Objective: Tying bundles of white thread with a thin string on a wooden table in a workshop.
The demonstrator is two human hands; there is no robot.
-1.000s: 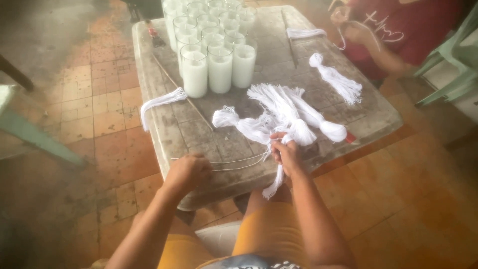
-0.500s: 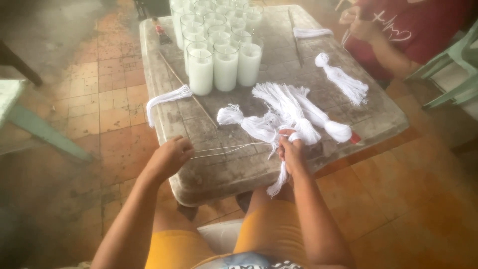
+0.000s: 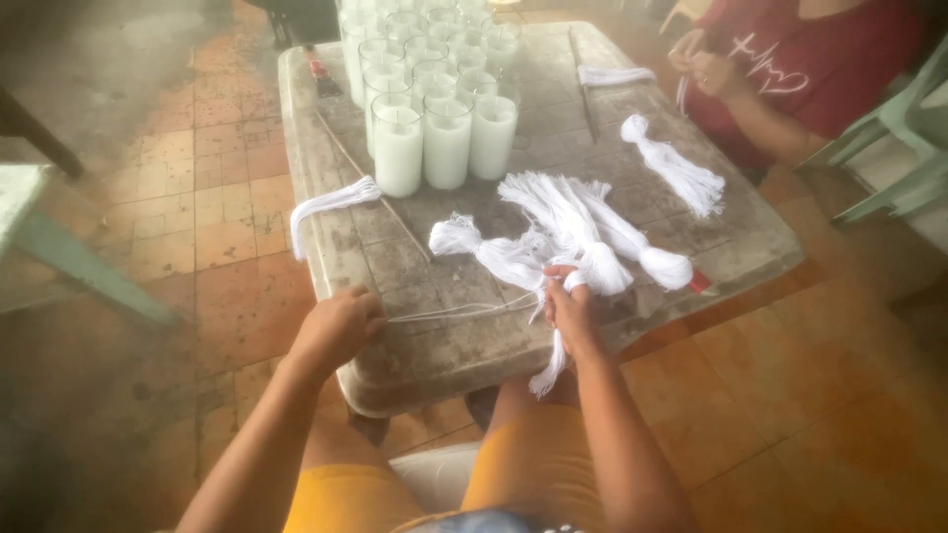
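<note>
On the worn stone table (image 3: pixel 415 266) lies a heap of white string bundles (image 3: pixel 568 232). My right hand (image 3: pixel 571 306) is closed on one white string bundle (image 3: pixel 549 360), whose tail hangs over the table's near edge. A few thin white strands (image 3: pixel 459 312) stretch leftward from it to my left hand (image 3: pixel 338 328), which pinches their ends near the front edge of the table.
Several glass candles filled with white wax (image 3: pixel 434 99) stand at the table's far side. Single string bundles lie at the left edge (image 3: pixel 334 205), the right (image 3: pixel 676 170) and the back (image 3: pixel 614 75). Another person in a red shirt (image 3: pixel 810 69) sits at the far right on a green chair (image 3: pixel 904 128).
My left hand has pulled the strands a little further left along the front edge. My right hand has stayed on the bundle.
</note>
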